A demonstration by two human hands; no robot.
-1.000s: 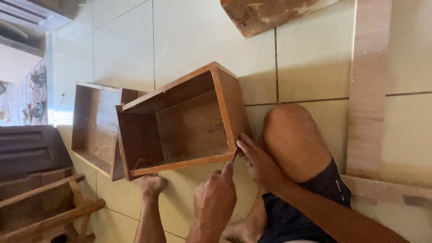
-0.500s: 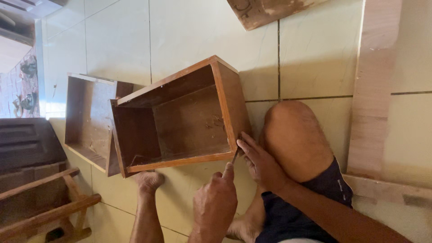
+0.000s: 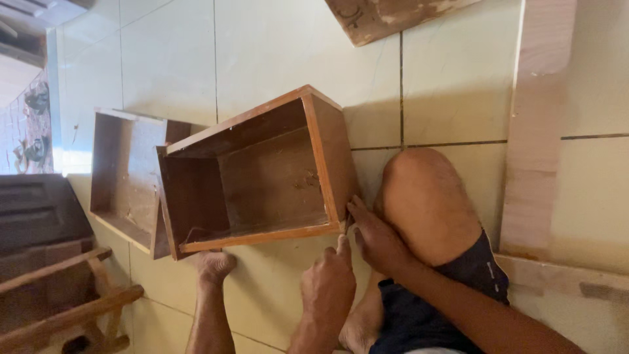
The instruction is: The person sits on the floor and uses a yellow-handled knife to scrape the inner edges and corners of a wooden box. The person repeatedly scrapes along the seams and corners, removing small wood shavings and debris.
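Wooden box [image 3: 262, 174] lies on its side at frame centre on the tiled floor [image 3: 275, 52], open face toward me. My right hand [image 3: 375, 237] rests with fingers spread on its lower right corner. My left hand [image 3: 327, 288] is loosely curled, thumb up against that edge, holding nothing visible. Second box [image 3: 124, 170] just behind, left.

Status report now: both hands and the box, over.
Left hand and right hand at corner of open wooden box, tipped on side. Grip unclear. Second box behind, touching.

Wooden drawer box [image 3: 262, 177]: brown, matt, scuffed inside. Floor tiles [image 3: 275, 52]: glossy, smooth. Pale plank [image 3: 534, 131]: raw wood.
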